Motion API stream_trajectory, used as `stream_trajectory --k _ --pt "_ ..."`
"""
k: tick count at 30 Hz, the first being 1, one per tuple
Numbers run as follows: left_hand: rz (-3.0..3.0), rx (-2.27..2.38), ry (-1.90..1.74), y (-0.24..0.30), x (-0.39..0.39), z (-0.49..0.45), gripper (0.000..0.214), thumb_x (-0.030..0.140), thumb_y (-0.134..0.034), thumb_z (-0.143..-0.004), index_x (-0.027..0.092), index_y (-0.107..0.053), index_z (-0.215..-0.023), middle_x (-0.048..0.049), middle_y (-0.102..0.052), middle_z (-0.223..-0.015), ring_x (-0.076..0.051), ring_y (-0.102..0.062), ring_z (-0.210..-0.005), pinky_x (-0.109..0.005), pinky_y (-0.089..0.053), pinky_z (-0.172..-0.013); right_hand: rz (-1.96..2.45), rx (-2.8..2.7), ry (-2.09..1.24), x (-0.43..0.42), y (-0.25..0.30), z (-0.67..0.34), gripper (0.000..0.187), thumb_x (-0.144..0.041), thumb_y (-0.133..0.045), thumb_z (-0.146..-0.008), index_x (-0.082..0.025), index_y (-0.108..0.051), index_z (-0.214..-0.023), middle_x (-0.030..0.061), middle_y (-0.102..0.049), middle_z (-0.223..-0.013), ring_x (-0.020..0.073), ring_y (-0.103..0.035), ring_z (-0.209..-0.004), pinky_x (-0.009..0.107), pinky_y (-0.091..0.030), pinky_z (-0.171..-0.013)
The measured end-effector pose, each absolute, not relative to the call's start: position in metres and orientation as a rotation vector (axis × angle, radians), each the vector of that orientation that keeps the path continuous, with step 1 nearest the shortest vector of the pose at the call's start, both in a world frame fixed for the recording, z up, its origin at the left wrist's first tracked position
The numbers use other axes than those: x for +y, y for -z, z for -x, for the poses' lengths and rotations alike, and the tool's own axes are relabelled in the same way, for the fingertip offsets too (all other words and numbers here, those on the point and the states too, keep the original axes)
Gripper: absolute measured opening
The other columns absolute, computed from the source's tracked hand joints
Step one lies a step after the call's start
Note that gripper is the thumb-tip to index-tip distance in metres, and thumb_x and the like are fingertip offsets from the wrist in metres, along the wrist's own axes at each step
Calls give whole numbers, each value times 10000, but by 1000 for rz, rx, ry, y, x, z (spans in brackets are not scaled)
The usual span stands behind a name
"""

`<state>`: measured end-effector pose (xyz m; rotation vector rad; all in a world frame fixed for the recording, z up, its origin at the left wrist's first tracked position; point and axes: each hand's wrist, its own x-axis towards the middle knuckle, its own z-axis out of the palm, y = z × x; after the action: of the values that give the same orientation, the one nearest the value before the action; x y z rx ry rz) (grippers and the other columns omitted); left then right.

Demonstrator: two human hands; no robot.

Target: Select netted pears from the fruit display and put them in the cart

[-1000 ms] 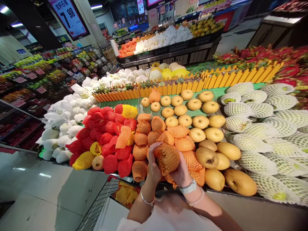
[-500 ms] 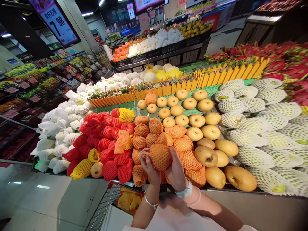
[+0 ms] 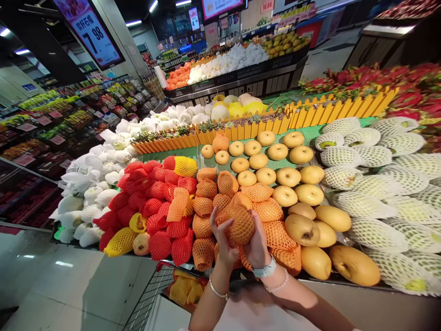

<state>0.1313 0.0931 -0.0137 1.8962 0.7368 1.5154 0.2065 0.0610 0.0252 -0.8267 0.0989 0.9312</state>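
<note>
A round pear in an orange foam net is between my two hands, above the front of the fruit stand. My left hand grips it from the left, with fingers curled round its side. From the right, my right hand cups it; part of that hand's fingers is hidden behind the fruit. More netted pears lie just beyond and to the left. Bare yellow-brown pears are to the right of my hands. A loose flat orange net rests on the red-netted fruit.
White-netted fruit fills the right side of the stand, and white-wrapped fruit the far left. An orange picket fence runs behind the pears. Below the front edge is a shopping cart beside a box of yellow nets.
The netted pear has been turned between my hands, from lying lengthwise to a rounder end-on look. Both hands still hold it. The view has shifted slightly.
</note>
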Motion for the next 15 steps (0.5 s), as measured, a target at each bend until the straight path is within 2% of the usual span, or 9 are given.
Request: stream_trajectory --k 3,5,7,9,11,13,15 --pt "-1979 641 -1326 12 103 -130 499 603 -540 -906 292 -460 -1288 -138 -327 -1567 -322 -359 -1460 -580 -346 -1166 857 76 -861 65 -20 -215 366 -472 -774 -677 -243 -668 -942 4 -681 -1006 203 -635 -953 335 -565 -833" --pt "-1963 671 -1129 7 109 -126 570 487 -551 -937 288 -321 -1420 -159 -286 -1604 -288 -311 -1499 -564 -315 -1195 858 41 -894 67 -19 -222 363 -450 -783 -662 -236 -667 -932 -4 -688 -980 197 -635 -932 332 -559 -842" --pt "-1941 686 -930 1 112 -121 712 445 -577 -930 278 -216 -1521 -164 -234 -1641 -276 -233 -1535 -546 -265 -1227 866 9 -931 69 -21 -228 372 -457 -792 -666 -238 -680 -946 -9 -700 -1001 196 -639 -974 325 -548 -878" --pt "-1900 676 -832 -3 115 -117 740 436 -617 -904 281 -266 -1536 -144 -263 -1640 -280 -215 -1541 -531 -224 -1246 891 -41 -932 71 -25 -233 390 -484 -788 -685 -241 -704 -978 -2 -707 -1081 208 -627 -1080 325 -523 -945" --pt "-1812 684 -919 -1 118 -117 687 467 -664 -859 274 -415 -1470 -135 -382 -1578 -296 -285 -1511 -523 -225 -1246 926 -130 -926 75 -29 -236 387 -504 -767 -715 -238 -724 -993 11 -706 -1140 225 -607 -1149 338 -497 -995" --pt "-1646 729 -1088 7 120 -121 663 517 -697 -813 267 -503 -1396 -132 -478 -1500 -303 -379 -1459 -512 -285 -1224 926 -225 -957 81 -32 -237 375 -516 -728 -762 -239 -730 -1015 22 -708 -1155 233 -615 -1143 364 -490 -1011" --pt "-1435 785 -1205 18 123 -127 661 570 -694 -799 277 -518 -1365 -127 -510 -1468 -296 -453 -1409 -487 -385 -1170 906 -299 -983 87 -33 -236 366 -522 -690 -803 -246 -731 -1038 28 -713 -1159 235 -626 -1132 395 -484 -1030"
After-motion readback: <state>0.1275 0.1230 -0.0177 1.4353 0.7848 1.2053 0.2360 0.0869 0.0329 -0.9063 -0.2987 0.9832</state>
